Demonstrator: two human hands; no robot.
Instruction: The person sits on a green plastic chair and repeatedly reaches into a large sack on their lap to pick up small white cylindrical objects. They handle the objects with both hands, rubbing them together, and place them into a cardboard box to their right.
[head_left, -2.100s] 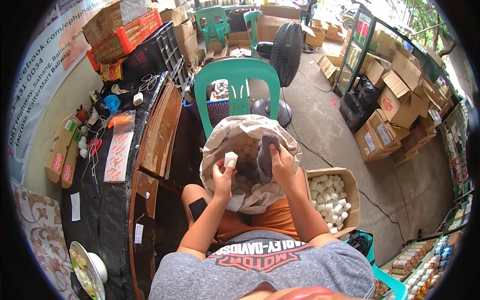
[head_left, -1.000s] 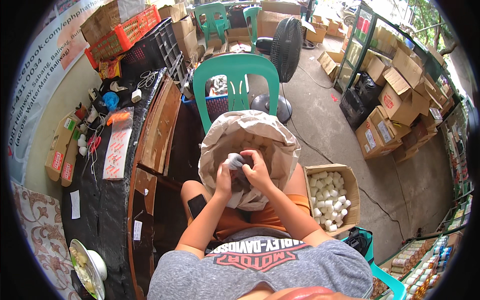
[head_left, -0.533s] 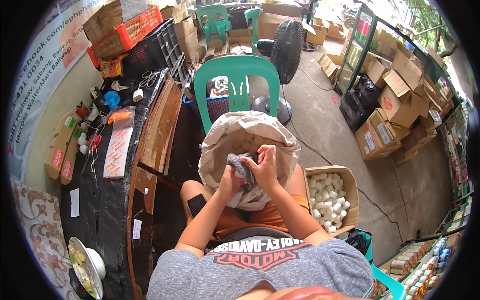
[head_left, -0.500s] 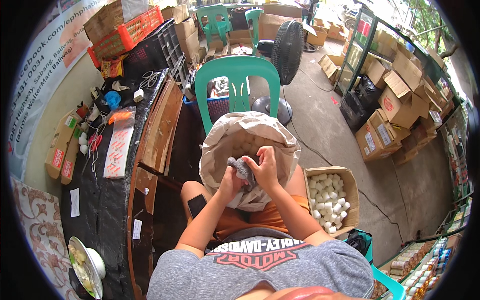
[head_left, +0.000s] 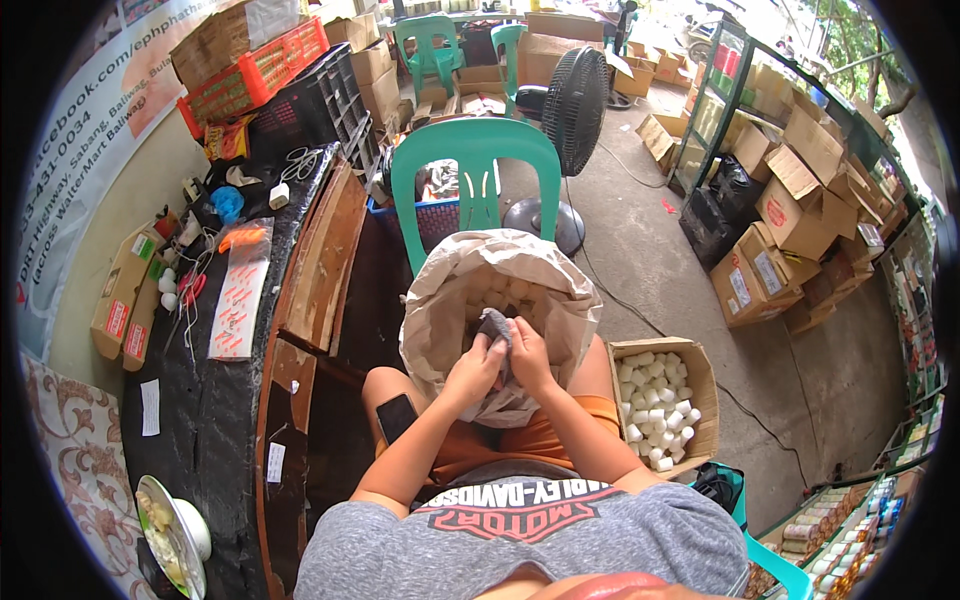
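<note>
Both my hands are together over the open mouth of a large crumpled paper sack (head_left: 430, 290) between my knees. Bunched between them is a grey cloth (head_left: 494, 325). My left hand (head_left: 476, 372) is closed on the cloth from the left, and my right hand (head_left: 528, 355) is closed on it from the right. Whether something sits inside the cloth is hidden. Off-white rounded pieces (head_left: 497, 290) lie inside the sack. Beside my right thigh stands a cardboard box (head_left: 706, 400) holding many small white cylindrical pieces (head_left: 655, 400).
A green plastic chair (head_left: 475, 135) stands beyond the sack, with a black fan (head_left: 577, 110) behind it. A phone (head_left: 396, 415) rests on my left thigh. At the left is a black-covered table (head_left: 190, 420) with a plate of food (head_left: 170, 530). Cardboard boxes (head_left: 770, 270) are piled at right.
My right hand has come down and closed in beside the left. The cloth has turned more upright and now pokes up between my hands.
</note>
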